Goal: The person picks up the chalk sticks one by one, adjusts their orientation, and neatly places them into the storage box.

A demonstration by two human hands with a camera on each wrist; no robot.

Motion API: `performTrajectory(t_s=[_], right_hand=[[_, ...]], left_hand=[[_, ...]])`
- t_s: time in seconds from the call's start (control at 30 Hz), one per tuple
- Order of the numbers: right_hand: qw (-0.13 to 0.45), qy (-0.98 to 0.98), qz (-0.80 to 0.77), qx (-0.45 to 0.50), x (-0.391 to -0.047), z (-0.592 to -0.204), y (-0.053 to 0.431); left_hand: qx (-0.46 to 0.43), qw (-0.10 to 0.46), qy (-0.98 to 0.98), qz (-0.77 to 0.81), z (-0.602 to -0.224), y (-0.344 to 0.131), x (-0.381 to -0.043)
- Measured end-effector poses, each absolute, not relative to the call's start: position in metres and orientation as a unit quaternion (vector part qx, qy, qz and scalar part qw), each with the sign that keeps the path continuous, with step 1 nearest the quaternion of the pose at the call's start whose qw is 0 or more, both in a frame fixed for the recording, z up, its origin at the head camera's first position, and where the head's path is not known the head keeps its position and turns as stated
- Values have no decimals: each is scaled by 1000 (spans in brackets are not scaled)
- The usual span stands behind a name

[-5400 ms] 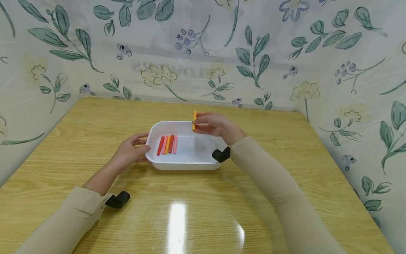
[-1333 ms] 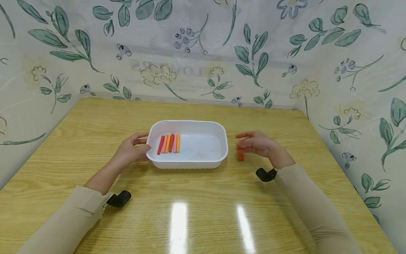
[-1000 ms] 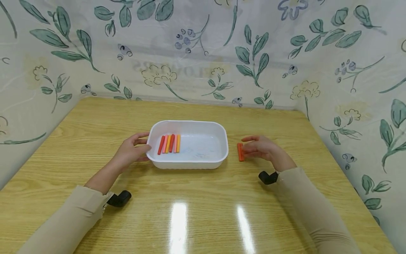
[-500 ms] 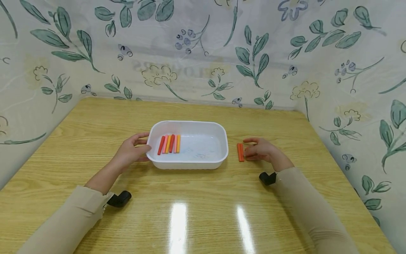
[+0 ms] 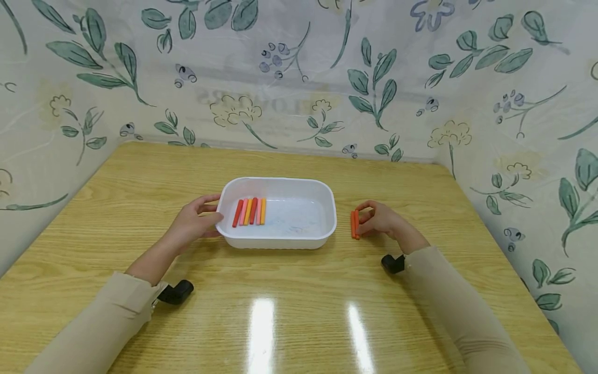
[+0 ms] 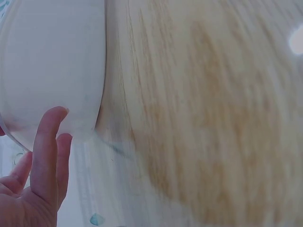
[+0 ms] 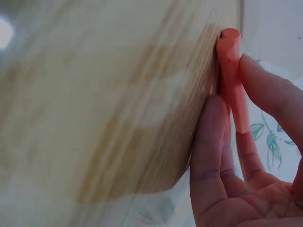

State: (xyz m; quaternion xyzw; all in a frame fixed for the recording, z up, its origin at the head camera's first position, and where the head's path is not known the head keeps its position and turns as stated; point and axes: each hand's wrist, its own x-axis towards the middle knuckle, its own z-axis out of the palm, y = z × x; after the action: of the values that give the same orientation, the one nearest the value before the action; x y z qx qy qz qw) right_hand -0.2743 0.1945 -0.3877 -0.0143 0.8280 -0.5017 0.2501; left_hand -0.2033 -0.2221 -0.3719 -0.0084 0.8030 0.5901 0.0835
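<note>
My left hand grips the left end of a white plastic tray, thumb over the rim and fingers against the outer wall. Inside the tray, on its left side, several crayons in red, pink and yellow-orange lie in a row. To the right of the tray, my right hand pinches an orange-red crayon between thumb and fingers. A second orange-red crayon lies close along its left side. In the right wrist view the pinched crayon stands lengthwise along the fingertips, near the tabletop.
The wood-grain table reaches back to a white sheet printed with flowers and leaves, which also closes off both sides. A black wrist mount sits at the right cuff, another mount at the left.
The yellow-orange crayon earlier in my right hand now lies at the right end of the row. That hand moved right and closed on the right-hand orange-red crayon. My left hand stayed put.
</note>
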Motion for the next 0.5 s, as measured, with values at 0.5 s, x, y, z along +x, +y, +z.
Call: performTrajectory(t_s=[0.5], right_hand=[[260,737,-624,6,-273,-392,195]], left_hand=[[-3,88,801,593,-372,-222,-203]])
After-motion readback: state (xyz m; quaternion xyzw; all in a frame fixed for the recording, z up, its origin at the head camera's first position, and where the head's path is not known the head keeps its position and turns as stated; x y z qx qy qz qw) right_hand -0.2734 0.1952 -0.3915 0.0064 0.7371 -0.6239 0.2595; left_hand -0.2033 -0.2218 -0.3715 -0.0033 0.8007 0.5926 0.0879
